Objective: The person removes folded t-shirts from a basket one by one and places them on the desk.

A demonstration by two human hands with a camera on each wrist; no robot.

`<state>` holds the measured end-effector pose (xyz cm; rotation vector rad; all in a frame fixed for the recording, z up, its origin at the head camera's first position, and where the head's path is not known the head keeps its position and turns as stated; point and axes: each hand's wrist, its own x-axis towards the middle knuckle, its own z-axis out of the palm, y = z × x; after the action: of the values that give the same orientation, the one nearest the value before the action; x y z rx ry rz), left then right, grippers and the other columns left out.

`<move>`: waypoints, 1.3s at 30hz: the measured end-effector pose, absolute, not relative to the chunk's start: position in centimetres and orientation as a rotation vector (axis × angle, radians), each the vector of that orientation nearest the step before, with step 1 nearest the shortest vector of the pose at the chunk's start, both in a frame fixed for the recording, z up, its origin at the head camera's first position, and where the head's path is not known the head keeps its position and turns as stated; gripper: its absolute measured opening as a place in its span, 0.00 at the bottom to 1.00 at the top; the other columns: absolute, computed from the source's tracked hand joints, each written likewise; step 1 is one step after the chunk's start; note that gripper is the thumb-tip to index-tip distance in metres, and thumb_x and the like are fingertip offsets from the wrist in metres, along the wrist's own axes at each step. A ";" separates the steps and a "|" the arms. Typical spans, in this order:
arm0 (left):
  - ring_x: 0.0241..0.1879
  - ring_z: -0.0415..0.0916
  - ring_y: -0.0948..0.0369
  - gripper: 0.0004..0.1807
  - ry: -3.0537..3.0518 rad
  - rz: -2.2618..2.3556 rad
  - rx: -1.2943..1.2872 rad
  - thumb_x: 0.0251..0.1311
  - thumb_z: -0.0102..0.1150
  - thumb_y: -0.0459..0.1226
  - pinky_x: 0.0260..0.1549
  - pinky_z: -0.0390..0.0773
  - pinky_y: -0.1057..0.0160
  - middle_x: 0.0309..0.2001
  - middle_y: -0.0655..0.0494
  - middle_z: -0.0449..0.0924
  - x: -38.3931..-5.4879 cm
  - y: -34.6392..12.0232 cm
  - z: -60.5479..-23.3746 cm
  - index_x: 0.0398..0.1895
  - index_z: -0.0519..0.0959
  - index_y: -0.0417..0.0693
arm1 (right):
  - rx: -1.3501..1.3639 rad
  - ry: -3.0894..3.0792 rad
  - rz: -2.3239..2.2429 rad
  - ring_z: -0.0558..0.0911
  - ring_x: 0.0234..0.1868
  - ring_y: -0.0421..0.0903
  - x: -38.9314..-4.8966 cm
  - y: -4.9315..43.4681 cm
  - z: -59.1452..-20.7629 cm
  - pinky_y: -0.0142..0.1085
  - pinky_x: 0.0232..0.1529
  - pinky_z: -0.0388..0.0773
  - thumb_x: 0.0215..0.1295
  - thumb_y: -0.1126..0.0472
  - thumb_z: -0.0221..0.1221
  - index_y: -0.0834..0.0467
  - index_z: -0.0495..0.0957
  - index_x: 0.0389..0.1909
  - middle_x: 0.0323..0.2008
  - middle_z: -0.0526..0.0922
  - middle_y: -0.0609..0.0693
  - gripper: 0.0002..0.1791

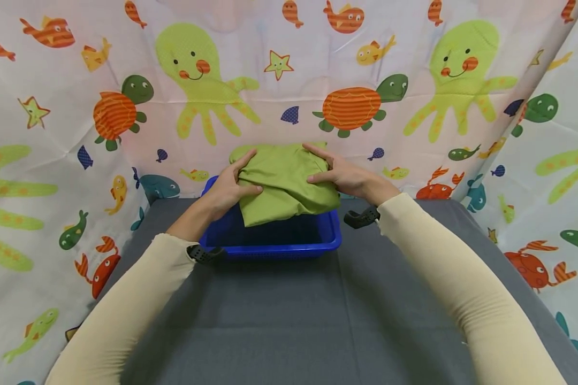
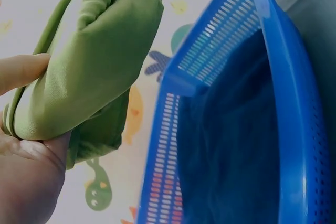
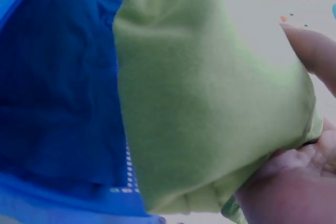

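A bundle of folded green cloth (image 1: 286, 184) is held up over a blue plastic basket (image 1: 274, 250). My left hand (image 1: 226, 187) grips its left side, thumb on the near face, as the left wrist view also shows. On the other side my right hand (image 1: 344, 174) grips the cloth between thumb and fingers. In both wrist views the green cloth hangs apart from a dark blue cloth (image 2: 226, 140) that lies inside the basket. Some fingertips are hidden behind the green cloth.
The basket stands on a grey-covered table (image 1: 279, 321), near its back edge. A white curtain (image 1: 279, 117) printed with sea animals closes off the back and both sides. Each wrist wears a black strap (image 1: 363, 217).
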<state>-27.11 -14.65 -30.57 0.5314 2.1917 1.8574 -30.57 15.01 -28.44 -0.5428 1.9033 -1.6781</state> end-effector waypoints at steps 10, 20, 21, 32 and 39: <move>0.73 0.63 0.53 0.53 2.167 1.871 0.654 0.64 0.59 0.24 0.65 0.72 0.52 0.80 0.52 0.54 -27.7 -11.5 -28.7 0.82 0.44 0.68 | -0.539 1.941 -1.710 0.70 0.69 0.44 -30.2 18.6 -26.0 0.33 0.53 0.82 0.73 0.72 0.53 0.32 0.43 0.81 0.81 0.47 0.47 0.48; 0.70 0.66 0.54 0.54 2.131 1.886 0.683 0.62 0.61 0.22 0.62 0.74 0.56 0.77 0.49 0.58 -28.0 -8.7 -28.6 0.82 0.45 0.66 | -0.561 2.003 -1.666 0.76 0.61 0.37 -30.0 21.7 -25.5 0.32 0.52 0.81 0.75 0.70 0.51 0.34 0.38 0.82 0.82 0.42 0.49 0.47; 0.70 0.66 0.54 0.54 2.131 1.884 0.686 0.61 0.61 0.22 0.63 0.74 0.56 0.77 0.49 0.58 -28.1 -8.4 -28.7 0.83 0.45 0.66 | -0.562 2.006 -1.663 0.76 0.61 0.37 -30.0 22.0 -25.5 0.32 0.52 0.81 0.76 0.70 0.50 0.34 0.38 0.82 0.82 0.42 0.49 0.47; 0.71 0.65 0.53 0.55 2.075 1.897 0.717 0.59 0.62 0.21 0.67 0.70 0.52 0.78 0.47 0.56 -28.6 -4.4 -28.5 0.82 0.47 0.65 | -0.506 2.100 -1.618 0.76 0.60 0.32 -29.3 25.9 -24.7 0.30 0.52 0.81 0.76 0.67 0.52 0.32 0.39 0.81 0.82 0.43 0.50 0.46; 0.73 0.63 0.53 0.55 2.019 1.909 0.723 0.60 0.62 0.21 0.71 0.68 0.51 0.79 0.48 0.52 -29.0 -1.7 -28.7 0.83 0.45 0.64 | -0.471 2.131 -1.627 0.77 0.58 0.33 -29.4 28.4 -24.6 0.30 0.50 0.81 0.76 0.68 0.52 0.29 0.40 0.80 0.80 0.46 0.49 0.47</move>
<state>-29.01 -1.75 -28.68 0.7230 2.0188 1.9095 -29.36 28.36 -24.65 -0.4710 2.1315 -1.6270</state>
